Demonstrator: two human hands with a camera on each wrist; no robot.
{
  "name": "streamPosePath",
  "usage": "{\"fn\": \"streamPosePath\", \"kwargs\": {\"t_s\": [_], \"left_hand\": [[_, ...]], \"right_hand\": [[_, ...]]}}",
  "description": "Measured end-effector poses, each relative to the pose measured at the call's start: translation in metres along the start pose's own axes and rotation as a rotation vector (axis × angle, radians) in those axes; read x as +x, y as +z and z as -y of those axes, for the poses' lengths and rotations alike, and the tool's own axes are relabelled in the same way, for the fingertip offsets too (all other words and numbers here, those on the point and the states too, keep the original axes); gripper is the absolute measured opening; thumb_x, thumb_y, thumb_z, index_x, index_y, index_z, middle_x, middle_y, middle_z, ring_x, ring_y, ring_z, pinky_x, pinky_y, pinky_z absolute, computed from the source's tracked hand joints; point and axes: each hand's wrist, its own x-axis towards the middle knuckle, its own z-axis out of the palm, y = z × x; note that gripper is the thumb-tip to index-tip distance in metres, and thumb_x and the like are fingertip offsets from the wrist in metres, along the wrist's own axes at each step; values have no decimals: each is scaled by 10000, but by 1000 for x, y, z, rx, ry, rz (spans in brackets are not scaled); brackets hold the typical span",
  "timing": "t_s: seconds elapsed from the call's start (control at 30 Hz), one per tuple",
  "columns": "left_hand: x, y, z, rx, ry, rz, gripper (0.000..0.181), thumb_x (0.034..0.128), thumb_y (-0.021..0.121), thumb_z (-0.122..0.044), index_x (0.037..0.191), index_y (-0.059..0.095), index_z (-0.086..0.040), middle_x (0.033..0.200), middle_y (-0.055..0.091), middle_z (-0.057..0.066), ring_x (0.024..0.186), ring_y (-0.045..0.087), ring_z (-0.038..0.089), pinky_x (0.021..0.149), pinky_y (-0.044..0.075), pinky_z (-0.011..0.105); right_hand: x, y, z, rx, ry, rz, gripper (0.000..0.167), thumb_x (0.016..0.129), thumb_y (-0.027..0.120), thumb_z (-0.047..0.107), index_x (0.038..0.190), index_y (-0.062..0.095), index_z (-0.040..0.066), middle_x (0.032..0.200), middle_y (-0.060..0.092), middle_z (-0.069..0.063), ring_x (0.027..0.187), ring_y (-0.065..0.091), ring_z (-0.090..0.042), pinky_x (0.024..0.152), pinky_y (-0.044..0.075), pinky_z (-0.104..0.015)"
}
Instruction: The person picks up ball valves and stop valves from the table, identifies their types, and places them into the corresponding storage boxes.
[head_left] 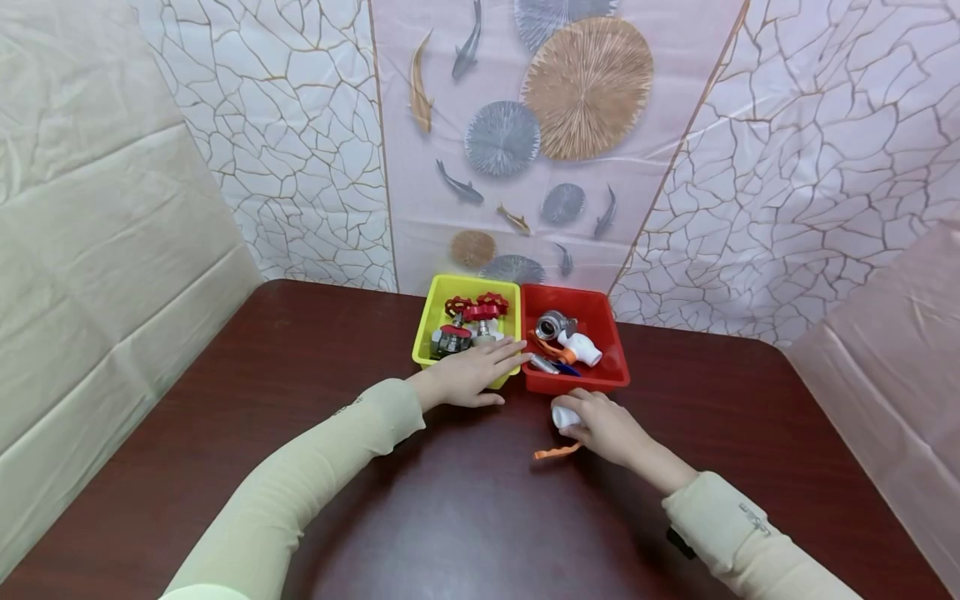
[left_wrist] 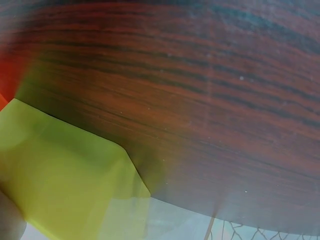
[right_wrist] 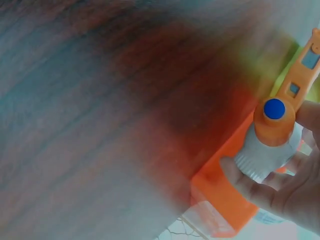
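Observation:
My right hand [head_left: 609,427] grips a white plastic ball valve [head_left: 564,417] in front of the red bin [head_left: 576,383]. The valve's orange lever [head_left: 557,452] sticks out to the left; its blue cap [right_wrist: 274,108] shows in the right wrist view. With fingers stretched out, my left hand [head_left: 474,372] lies over the front right rim of the yellow bin [head_left: 424,325], its fingertips reaching toward the red bin's edge. Valves with red handwheels [head_left: 483,310] lie inside the yellow bin. The left wrist view shows mostly table and the yellow bin's wall [left_wrist: 65,160].
In the red bin lie a metal fitting [head_left: 551,323], another white valve [head_left: 583,348] with an orange lever, and a metal valve with a blue handle [head_left: 567,368]. Both bins stand side by side near the back of the dark wooden table [head_left: 465,517]. Patterned cloth [head_left: 502,137] hangs behind.

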Motion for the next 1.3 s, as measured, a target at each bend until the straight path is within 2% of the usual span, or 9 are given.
{"fn": "streamPosePath", "kwargs": {"t_s": [0.13,0.4,0.57,0.9,1.3], "left_hand": [[-1,3,0,13,11,-8,776,924,568,-395,1523,143,-144,1585,144,93,1466,119,262,1175,194,406],[-1,3,-1,32,9,-24,767,925,567,-394,1521,156,-141,1581,164,94,1463,137,264,1171,205,404],[-1,3,-2,14,3,-25,762,926,569,-383,1520,162,-135,1581,162,94,1463,132,267,1171,205,407],[0,3,-2,22,8,-35,769,926,566,-390,1523,148,-145,1581,162,95,1465,129,258,1174,199,398],[2,3,0,15,11,-33,765,923,564,-400,1521,161,-144,1584,155,83,1467,122,247,1177,193,391]], "right_hand": [[-3,-9,2,30,-16,34,391,780,755,139,1143,639,54,1100,640,-131,935,576,-271,796,532,-460],[-1,-26,1,50,-75,9,380,778,757,144,1124,641,38,1043,657,-106,881,577,-222,748,541,-393],[1,-37,0,51,-72,4,377,777,761,162,1119,648,51,1026,660,-98,846,562,-195,716,543,-360],[11,-64,-4,23,-29,-63,365,790,746,146,1128,645,50,1043,639,-159,835,575,-243,676,532,-409],[23,-77,-10,37,14,-80,356,801,736,140,1125,643,23,1080,630,-191,872,587,-289,735,542,-464]]}}
